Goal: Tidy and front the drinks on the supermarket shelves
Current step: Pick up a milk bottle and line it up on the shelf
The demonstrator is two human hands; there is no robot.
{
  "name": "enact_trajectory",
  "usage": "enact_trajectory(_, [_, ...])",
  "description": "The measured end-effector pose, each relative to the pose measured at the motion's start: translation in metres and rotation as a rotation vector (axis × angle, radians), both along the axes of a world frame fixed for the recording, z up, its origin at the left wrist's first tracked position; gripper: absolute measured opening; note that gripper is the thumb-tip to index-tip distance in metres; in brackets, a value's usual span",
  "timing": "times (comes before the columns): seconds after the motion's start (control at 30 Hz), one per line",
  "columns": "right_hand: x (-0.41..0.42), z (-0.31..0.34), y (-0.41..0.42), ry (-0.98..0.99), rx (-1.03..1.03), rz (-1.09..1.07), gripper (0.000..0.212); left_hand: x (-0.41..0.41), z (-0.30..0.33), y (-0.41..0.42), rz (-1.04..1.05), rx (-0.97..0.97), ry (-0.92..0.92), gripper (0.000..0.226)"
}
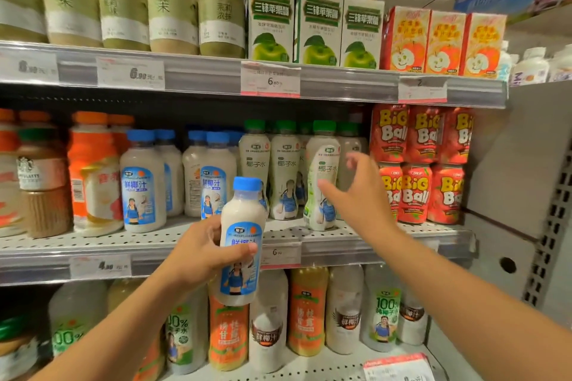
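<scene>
My left hand (205, 252) grips a blue-capped coconut milk bottle (243, 226) and holds it upright in front of the middle shelf's edge. More blue-capped bottles (143, 182) stand on that shelf to the left. My right hand (356, 192) is stretched out with spread fingers right at a green-capped coconut water bottle (322, 176), which stands forward of its row; whether the fingers touch it I cannot tell. Other green-capped bottles (283, 170) stand behind and to its left.
Red Big Ball cans (414, 164) are stacked two high to the right of my right hand. Green tea bottles (173, 6) and apple juice cartons (317, 23) fill the top shelf. The bottom shelf holds mixed bottles (306, 312). A grey upright (526, 164) closes the right end.
</scene>
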State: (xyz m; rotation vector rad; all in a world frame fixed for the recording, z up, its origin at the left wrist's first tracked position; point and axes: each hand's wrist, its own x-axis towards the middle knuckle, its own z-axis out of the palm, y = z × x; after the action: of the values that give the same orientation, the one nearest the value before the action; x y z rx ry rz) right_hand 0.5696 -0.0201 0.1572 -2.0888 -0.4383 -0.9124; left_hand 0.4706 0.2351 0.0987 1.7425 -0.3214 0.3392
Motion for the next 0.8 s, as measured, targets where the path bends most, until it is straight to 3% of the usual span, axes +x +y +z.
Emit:
enact_trajectory(0.13, [-0.003, -0.038, 0.008, 0.235, -0.077, -0.062, 0.064, 0.0, 0.0, 0.001, -0.031, 0.007, 0.005, 0.043])
enact_trajectory(0.3, [0.009, -0.033, 0.022, 0.253, -0.259, -0.24, 0.049, -0.001, 0.0, 0.002, -0.051, 0.009, 0.007, 0.037])
enact_trajectory(0.8, [0.029, -0.042, 0.047, 0.216, -0.276, -0.398, 0.042, -0.003, 0.001, 0.003, -0.052, 0.029, 0.032, 0.052])
